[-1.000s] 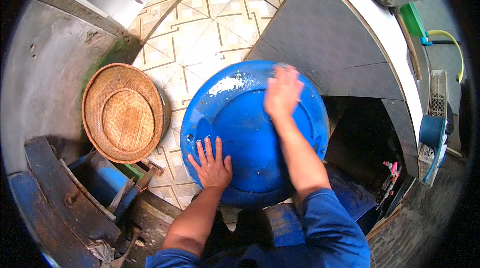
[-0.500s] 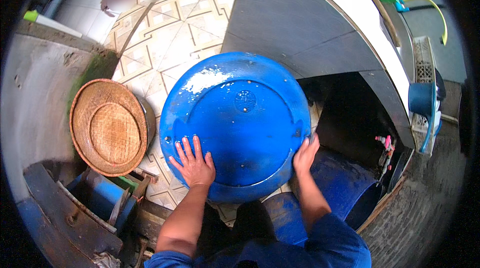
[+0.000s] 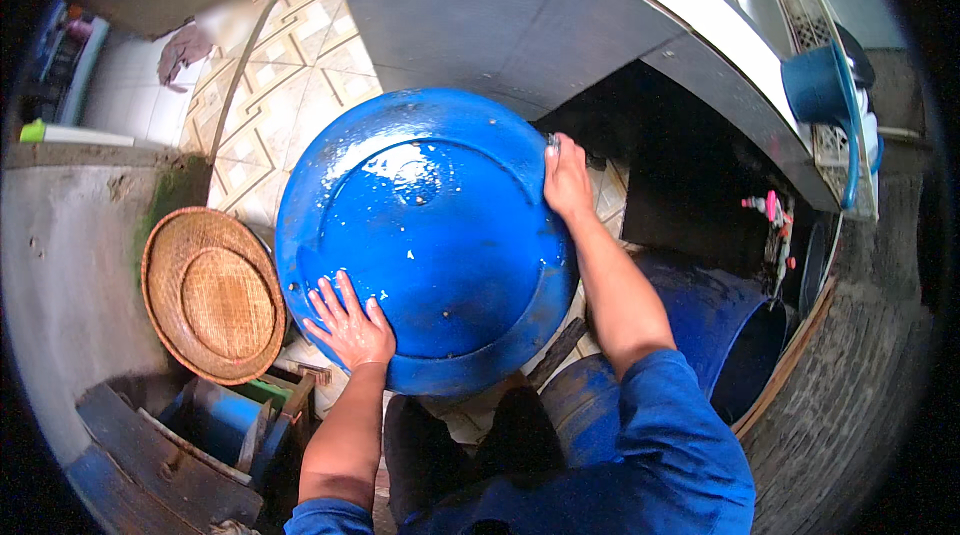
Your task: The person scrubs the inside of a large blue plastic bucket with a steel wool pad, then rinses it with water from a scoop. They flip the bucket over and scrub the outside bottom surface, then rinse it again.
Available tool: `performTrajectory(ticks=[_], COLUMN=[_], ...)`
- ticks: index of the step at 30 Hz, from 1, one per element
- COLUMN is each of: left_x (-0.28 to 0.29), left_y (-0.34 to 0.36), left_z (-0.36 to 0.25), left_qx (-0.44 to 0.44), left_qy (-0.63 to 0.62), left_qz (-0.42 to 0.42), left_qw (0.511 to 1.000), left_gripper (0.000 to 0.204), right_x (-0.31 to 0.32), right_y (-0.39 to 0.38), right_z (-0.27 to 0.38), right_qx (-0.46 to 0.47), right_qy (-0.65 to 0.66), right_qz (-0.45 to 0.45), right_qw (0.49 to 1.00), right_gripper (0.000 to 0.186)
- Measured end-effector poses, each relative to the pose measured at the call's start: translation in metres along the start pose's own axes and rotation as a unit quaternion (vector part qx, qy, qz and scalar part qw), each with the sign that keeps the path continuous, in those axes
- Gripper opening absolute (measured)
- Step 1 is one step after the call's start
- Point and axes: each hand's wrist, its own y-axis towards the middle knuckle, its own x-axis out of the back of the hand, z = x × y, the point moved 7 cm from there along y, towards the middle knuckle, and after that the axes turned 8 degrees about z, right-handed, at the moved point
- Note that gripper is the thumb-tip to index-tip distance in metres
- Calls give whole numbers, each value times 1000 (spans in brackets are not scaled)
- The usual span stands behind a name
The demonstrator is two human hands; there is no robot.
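A large blue plastic drum [image 3: 440,255] stands in front of me with its round, closed end facing up. Its surface is wet, with small white flecks and dirt marks near the rim. My left hand [image 3: 352,328] lies on the near left part of this end, fingers spread. At the drum's far right edge is my right hand [image 3: 570,180], its fingers bent and pressed together against the side. A small greyish bit shows by its fingertips; what it is, I cannot make out.
A round woven basket [image 3: 225,295] leans at the left, above a dark wooden piece [image 3: 165,460]. Another blue drum [image 3: 690,305] lies under the counter [image 3: 740,85] at right, near a pink-handled tap [image 3: 770,205]. A blue dipper [image 3: 822,85] hangs by a white rack.
My right hand has moved from the drum's right side to its far right edge. The drum sits further left in view and looks turned. My left hand stays flat on it.
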Motion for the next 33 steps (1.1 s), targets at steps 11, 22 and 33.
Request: performTrajectory(ticks=[11, 22, 33], left_x=[-1, -5, -2], left_y=[0, -2, 0], left_z=[-5, -5, -8], left_qx=[0, 4, -4], left_qy=[15, 26, 29], left_qz=[-12, -11, -29], left_qw=[1000, 1000, 999], left_gripper=[73, 71, 72], right_x=[6, 19, 8], right_y=[-222, -149, -59], right_z=[-13, -39, -25], right_qx=[-173, -88, -107], right_qy=[77, 86, 65], right_qz=[-79, -66, -24], right_qw=[979, 990, 992], right_gripper=[53, 47, 45])
